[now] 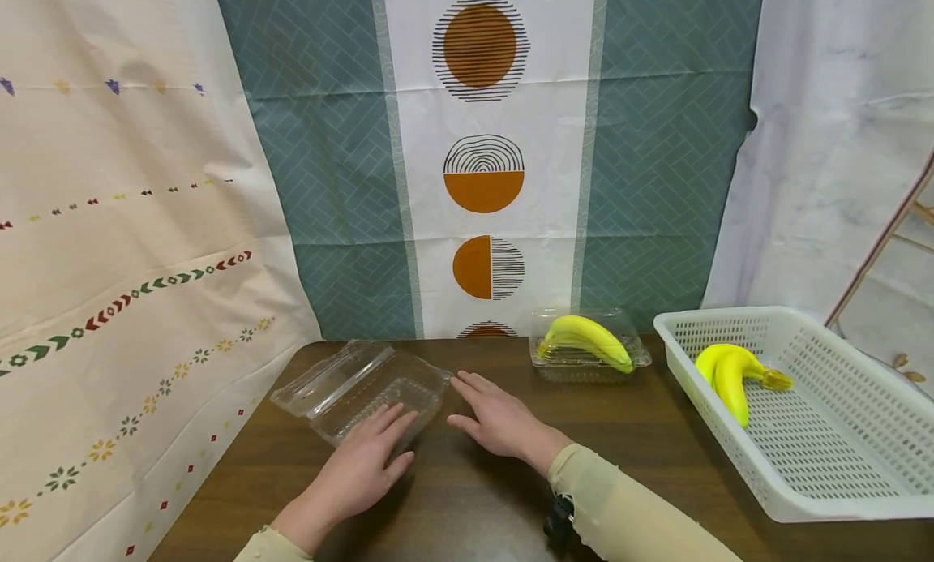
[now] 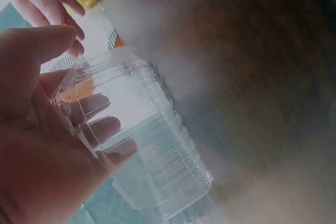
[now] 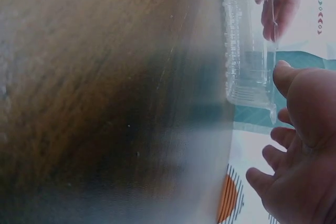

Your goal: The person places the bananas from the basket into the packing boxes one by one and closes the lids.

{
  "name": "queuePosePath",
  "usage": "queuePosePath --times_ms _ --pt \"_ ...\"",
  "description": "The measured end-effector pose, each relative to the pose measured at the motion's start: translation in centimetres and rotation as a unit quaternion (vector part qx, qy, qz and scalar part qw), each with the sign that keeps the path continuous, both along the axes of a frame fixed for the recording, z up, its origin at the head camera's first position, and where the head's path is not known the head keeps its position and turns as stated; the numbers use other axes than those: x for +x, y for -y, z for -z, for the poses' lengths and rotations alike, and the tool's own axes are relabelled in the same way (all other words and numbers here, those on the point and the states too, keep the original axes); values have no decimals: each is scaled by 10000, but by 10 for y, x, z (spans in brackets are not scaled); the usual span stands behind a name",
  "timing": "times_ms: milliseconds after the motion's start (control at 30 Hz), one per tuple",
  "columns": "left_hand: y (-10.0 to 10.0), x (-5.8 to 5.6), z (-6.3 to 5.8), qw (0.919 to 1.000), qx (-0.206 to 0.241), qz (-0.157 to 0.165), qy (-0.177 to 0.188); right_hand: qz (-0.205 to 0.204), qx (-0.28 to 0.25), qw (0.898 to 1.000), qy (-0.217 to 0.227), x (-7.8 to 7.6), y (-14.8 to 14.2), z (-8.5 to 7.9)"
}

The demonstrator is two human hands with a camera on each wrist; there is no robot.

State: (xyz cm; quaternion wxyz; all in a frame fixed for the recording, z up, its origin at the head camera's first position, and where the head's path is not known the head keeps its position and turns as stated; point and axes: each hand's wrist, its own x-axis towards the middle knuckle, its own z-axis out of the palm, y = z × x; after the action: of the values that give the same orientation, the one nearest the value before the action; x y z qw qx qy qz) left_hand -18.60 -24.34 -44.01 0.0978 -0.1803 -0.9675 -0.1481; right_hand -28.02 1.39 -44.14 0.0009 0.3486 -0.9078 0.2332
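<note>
A clear plastic clamshell container [image 1: 387, 396] lies unfolded on the table at the left, its lid [image 1: 332, 379] laid back on the far left side. My left hand [image 1: 368, 465] is at its near edge, fingers reaching over the rim; in the left wrist view those fingers [image 2: 102, 124] show through the clear wall [image 2: 152, 129]. The left thumb stands apart from the plastic. Beside the container's right corner is my right hand [image 1: 496, 416], its fingers stretched toward that corner and holding nothing. In the right wrist view the right thumb [image 3: 283, 74] is close to the rim.
At the back stands another clear clamshell [image 1: 554, 374] with a yellow banana [image 1: 591, 341] in it. A white perforated basket [image 1: 839, 509] at the right holds a small bunch of bananas [image 1: 730, 375]. Patterned curtains [image 1: 343, 140] hang behind the brown wooden table [image 1: 467, 513].
</note>
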Motion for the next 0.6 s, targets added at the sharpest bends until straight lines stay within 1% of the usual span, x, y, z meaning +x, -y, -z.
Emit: queuePosePath --times_ms 233,433,600 --pt "0 2 -1 9999 33 84 47 -111 60 9999 -20 2 0 -1" --pt "1 2 0 9998 48 173 108 -301 169 9990 -283 3 0 -1" --pt "3 2 -1 9989 152 334 298 -423 237 9983 -322 1 2 1"
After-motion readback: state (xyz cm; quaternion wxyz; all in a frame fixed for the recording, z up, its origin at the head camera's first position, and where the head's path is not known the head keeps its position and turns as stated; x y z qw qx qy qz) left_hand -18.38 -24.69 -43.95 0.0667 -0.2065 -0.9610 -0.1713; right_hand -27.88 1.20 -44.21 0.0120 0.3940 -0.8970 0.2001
